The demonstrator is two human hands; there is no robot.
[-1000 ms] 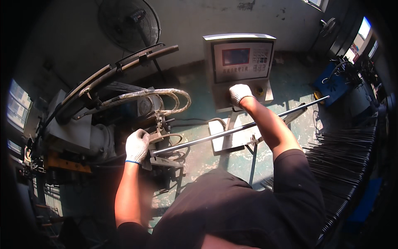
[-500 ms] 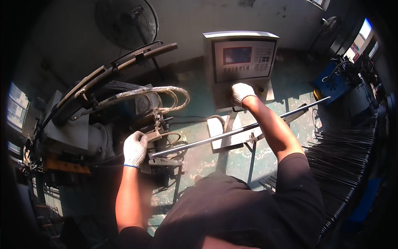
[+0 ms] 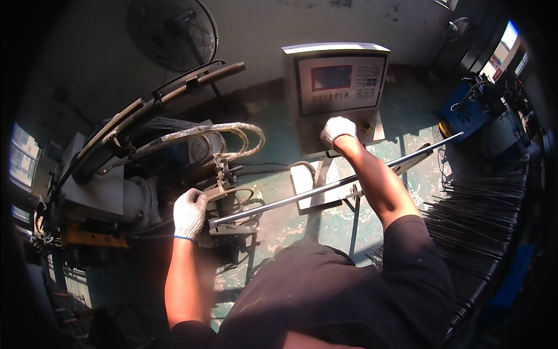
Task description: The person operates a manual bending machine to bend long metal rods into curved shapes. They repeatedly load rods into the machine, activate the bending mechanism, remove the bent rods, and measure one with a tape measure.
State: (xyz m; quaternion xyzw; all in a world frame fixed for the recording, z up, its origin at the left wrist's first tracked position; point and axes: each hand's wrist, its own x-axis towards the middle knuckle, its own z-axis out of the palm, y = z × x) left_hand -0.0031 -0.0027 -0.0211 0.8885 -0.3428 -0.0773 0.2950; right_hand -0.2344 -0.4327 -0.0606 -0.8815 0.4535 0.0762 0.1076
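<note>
My right hand (image 3: pixel 337 131), in a white knit glove, rests closed on the lower ledge of a metal control console (image 3: pixel 305 129); whatever lies under its fingers is hidden. At the left, my left hand (image 3: pixel 190 214), gloved too, has its fingers curled together beside the machine fixture (image 3: pixel 216 192). Its fingertips are at a small part that I cannot make out. Just right of this hand is the near end of a long metal tube (image 3: pixel 279 206). That tube slants up to the right, passing beneath my right forearm, over a stand (image 3: pixel 356 224).
A bending machine with curved bars (image 3: pixel 174 91) and wrapped hoses (image 3: pixel 244 129) fills the left side. Many thin dark rods (image 3: pixel 476 232) lie in a rack at the right. A fan (image 3: pixel 174 35) stands at the back left, and blue equipment (image 3: pixel 465 107) at the far right.
The view has shifted very slightly. Both hands keep their places, the right on the console and the left at the fixture, and the tube lies as before.
</note>
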